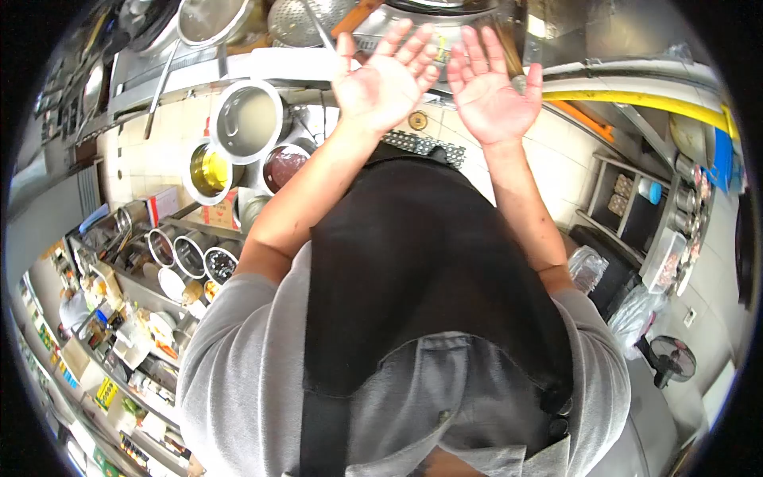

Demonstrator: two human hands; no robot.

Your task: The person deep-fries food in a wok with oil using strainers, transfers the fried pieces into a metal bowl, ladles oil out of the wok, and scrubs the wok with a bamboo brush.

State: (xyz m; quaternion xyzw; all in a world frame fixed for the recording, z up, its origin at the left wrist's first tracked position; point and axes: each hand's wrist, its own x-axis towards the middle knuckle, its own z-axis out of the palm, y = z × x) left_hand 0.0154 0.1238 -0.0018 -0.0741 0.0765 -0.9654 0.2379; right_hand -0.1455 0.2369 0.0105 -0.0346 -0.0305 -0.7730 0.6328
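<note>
- So, nearest up: one black apron [413,254], one small fan [671,360] off right
- Pale tiled floor [560,171], looks like a kitchen
- Three round pots just left of the left arm: pale-liquid pot [224,115], yellow-liquid pot [195,175], dark-red pot [284,167]
- Left hand [381,87], right hand [494,103]: both empty, palms up, fingers stretched out
- Far side: steel bench [127,94], one perforated strainer [298,20]
</note>
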